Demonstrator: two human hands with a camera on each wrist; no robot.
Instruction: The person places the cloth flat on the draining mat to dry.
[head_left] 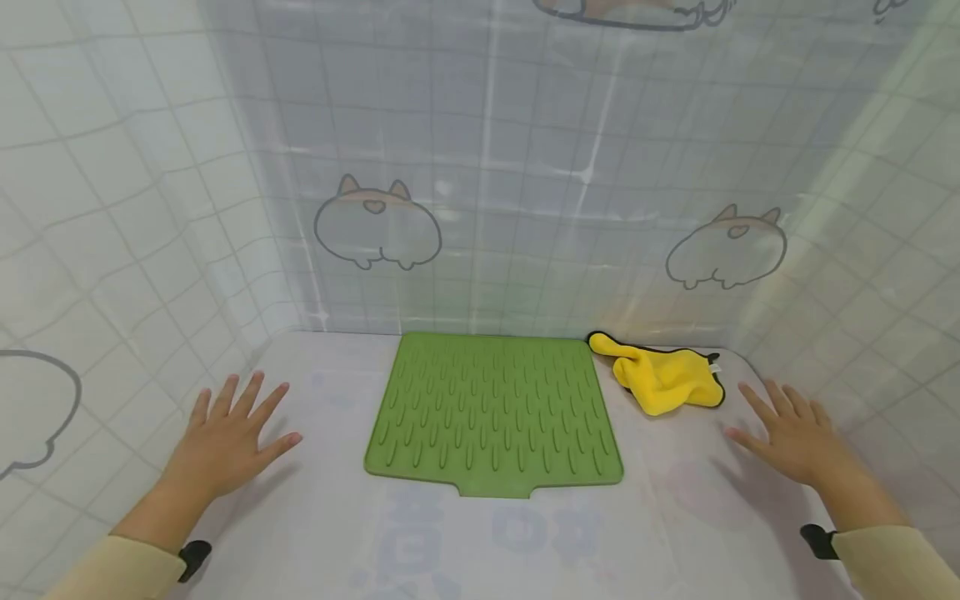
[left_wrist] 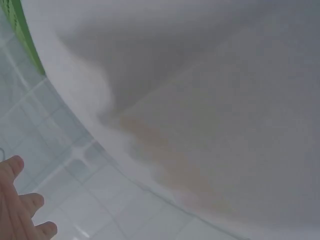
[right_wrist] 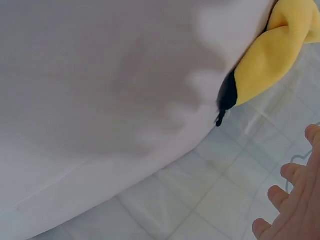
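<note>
My left hand (head_left: 228, 442) is spread palm down over the left side of the white table, its fingers straight and holding nothing. On the other side my right hand (head_left: 795, 433) is likewise spread, fingers apart, with nothing in it. Between them lies a flat green ridged mat (head_left: 495, 417) with a tab on its near edge. Just beyond the right hand's fingertips a crumpled yellow cloth (head_left: 667, 379) with black edging lies at the back right. Part of that cloth (right_wrist: 270, 57) also shows in the right wrist view, along with the right hand's fingers (right_wrist: 292, 197).
Curtain-like sheets with a grid pattern and dog drawings (head_left: 378, 225) stand at the back and both sides, close to each hand. The white table (head_left: 322, 533) has faint printed marks near the front. Shadows of the hands fall on it.
</note>
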